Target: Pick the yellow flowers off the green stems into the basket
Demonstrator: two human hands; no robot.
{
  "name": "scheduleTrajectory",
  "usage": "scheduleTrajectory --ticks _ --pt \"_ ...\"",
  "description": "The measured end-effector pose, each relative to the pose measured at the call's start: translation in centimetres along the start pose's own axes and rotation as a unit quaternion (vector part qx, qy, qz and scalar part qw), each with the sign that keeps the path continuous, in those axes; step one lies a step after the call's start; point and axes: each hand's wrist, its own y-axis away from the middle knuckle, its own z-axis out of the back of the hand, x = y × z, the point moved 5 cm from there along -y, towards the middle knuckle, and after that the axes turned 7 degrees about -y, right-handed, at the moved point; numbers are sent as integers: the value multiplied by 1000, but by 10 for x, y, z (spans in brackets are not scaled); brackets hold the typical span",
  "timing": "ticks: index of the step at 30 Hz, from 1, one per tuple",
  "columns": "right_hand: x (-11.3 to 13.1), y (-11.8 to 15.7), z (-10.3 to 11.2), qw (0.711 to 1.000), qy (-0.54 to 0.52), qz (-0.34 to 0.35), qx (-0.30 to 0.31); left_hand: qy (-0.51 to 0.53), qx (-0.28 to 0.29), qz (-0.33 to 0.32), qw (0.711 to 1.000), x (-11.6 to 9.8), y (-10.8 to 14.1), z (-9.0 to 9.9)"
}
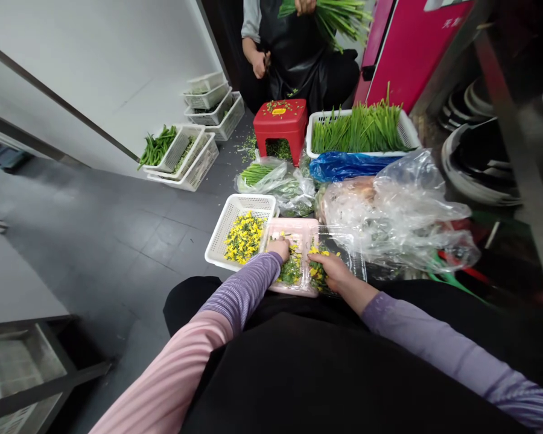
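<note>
A pink plastic tray (304,224) with a hinged clear lid (350,240) lies open in front of my lap. Yellow-flowered greens (291,271) are in the tray. Over its left part, my left hand (278,248) has its fingers curled in, their tips hidden from me. My right hand (337,272) is closed around a small bunch of yellow flowers (317,272) beside the lid, thumb on top. To the left, partly behind my left forearm, a white perforated basket (216,238) holds a heap of loose yellow flowers (245,236).
Bagged greens (271,178), a blue plastic bag (353,164) and large clear bags (402,211) lie beyond the tray. Further off are a red stool (280,123), a basket of green stalks (362,129), stacked baskets (181,160) and a co-worker (298,54) holding long green stems.
</note>
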Motion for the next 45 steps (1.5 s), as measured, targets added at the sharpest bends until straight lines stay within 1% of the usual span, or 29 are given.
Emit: scheduleTrajectory --ticks 3,5,6,7,8,9,10,12,14,15,16,17,18,20,23,26,28,29,31,34,36,39,42,44,45 --pt "1 -1 0 1000 12 23 7 -5 -9 -6 1000 -7 1 6" --pt "2 -1 1 999 19 35 9 39 -16 6 999 -7 1 14" --pt "3 -1 1 999 19 38 8 90 -17 21 996 -3 1 18" --pt "4 -2 1 999 18 38 6 161 -14 39 986 2 2 22" --pt "5 -2 1 999 18 36 3 248 -8 55 967 8 5 25" --pt "6 -2 0 999 20 33 -1 342 1 66 937 14 9 28" --pt "7 -3 -2 999 23 32 -3 433 13 68 898 19 14 30" --pt "10 -4 -7 999 26 39 6 594 45 55 801 22 28 33" --pt "14 -5 -16 998 21 57 32 702 79 37 706 19 45 34" --pt "15 -5 -21 997 17 63 49 737 91 29 669 16 52 35" --pt "15 -5 -26 996 14 64 66 759 99 19 643 13 59 36" --pt "14 -5 -30 995 14 61 84 773 101 11 626 10 65 37" --pt "13 -4 -35 993 14 55 101 781 99 4 617 7 70 38" --pt "10 -4 -42 990 16 45 130 783 85 -5 616 3 78 40" --pt "7 -5 -45 987 25 45 152 776 44 -10 629 2 86 43" --pt "5 -7 -43 988 32 43 148 749 1 2 663 1 91 45" --pt "4 -8 -42 989 20 20 148 728 -20 15 685 2 92 46" --pt "4 -7 -43 988 8 2 153 725 -24 21 688 2 92 47" --pt "7 -4 -44 985 -18 -35 168 734 -14 32 678 2 90 46" --pt "12 0 -46 979 -39 -72 187 754 23 51 655 2 89 42" --pt "15 2 -47 976 -44 -83 194 761 38 51 646 0 90 41" --pt "15 2 -47 974 -44 -83 206 771 39 31 635 -6 93 46" --pt "12 1 -46 973 -37 -89 208 770 46 21 636 -9 94 49" --pt "11 1 -47 973 -29 -87 213 759 56 17 649 -9 95 49" --pt "11 1 -47 973 -25 -81 216 749 57 12 659 -9 95 50"
